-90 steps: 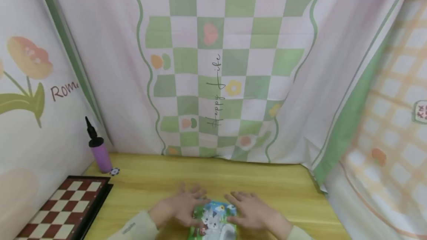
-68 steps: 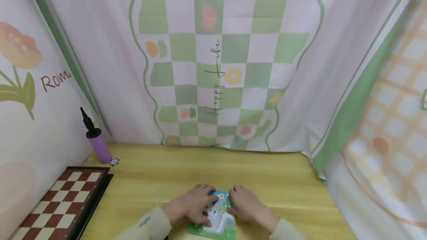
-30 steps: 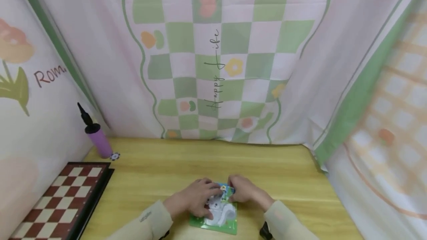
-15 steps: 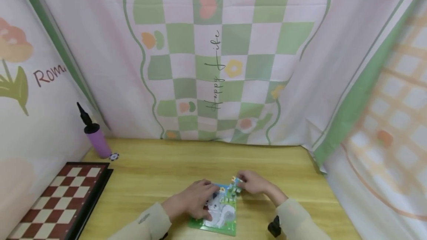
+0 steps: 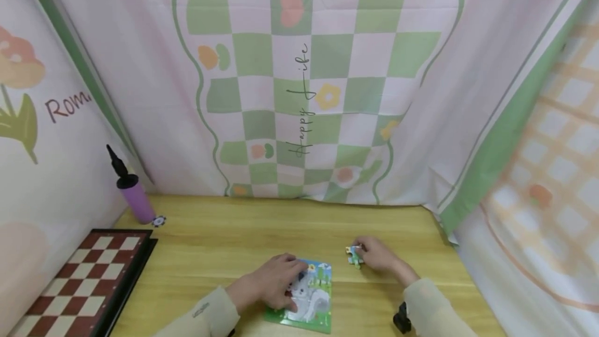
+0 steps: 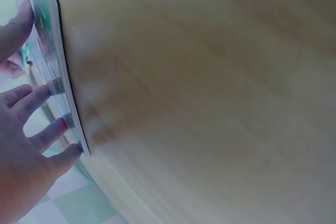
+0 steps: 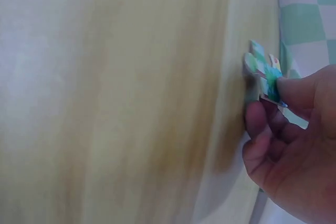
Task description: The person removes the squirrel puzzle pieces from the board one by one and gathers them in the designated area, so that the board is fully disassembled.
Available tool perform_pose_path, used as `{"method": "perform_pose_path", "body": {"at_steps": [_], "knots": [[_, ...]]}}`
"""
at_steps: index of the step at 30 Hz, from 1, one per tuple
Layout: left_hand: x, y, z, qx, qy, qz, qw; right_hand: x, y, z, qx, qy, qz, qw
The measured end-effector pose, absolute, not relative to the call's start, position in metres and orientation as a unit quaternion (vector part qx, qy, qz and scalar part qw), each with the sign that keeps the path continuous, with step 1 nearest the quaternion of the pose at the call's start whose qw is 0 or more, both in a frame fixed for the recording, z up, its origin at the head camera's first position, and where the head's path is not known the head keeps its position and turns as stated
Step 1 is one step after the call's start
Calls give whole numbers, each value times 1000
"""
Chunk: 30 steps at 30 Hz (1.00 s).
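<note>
A small jigsaw puzzle [image 5: 320, 287] with a white squirrel picture lies flat on the wooden table in the head view. My left hand [image 5: 273, 281] rests over its left part with fingers spread, covering some of the picture. In the left wrist view, the fingertips [image 6: 72, 150] touch the puzzle near its edge. To the right of the puzzle, my right hand [image 5: 380, 258] pinches a jigsaw piece [image 5: 353, 256] between thumb and fingers. Seen from the right wrist, that jigsaw piece [image 7: 265, 74] is green and blue, tilted, and close above the tabletop.
A brown and cream checkerboard [image 5: 93, 280] lies at the left table edge. Behind it stands a purple pump [image 5: 135, 199] with a black nozzle, beside a small round chip [image 5: 159, 221]. Patterned curtain [image 5: 304, 134] hangs along the table's back.
Both hands settled onto the puzzle; then my right hand lifted a piece from its upper right and carried it rightward. The left hand stayed on the puzzle. The head view tilted lower.
</note>
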<state>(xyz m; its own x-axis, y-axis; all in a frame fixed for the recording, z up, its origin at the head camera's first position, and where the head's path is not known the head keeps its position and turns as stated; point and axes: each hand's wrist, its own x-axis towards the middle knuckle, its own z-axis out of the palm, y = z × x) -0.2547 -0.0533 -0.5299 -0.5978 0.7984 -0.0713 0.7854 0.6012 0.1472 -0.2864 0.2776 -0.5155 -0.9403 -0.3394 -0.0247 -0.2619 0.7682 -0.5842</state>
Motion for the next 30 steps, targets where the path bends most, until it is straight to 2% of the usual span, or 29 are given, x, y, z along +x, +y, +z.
{"method": "perform_pose_path", "body": {"at_steps": [9,23,30], "knots": [[-253,-54,-530,440,894,59,61,-288,264,-526,-147,953,-263,-11],[-255,-55,-533,455,887,49,68,-279,250,-524,-97,971,-220,8],[-255,-53,-533,439,896,53,51,-264,212,-508,-136,963,-232,-27]]}}
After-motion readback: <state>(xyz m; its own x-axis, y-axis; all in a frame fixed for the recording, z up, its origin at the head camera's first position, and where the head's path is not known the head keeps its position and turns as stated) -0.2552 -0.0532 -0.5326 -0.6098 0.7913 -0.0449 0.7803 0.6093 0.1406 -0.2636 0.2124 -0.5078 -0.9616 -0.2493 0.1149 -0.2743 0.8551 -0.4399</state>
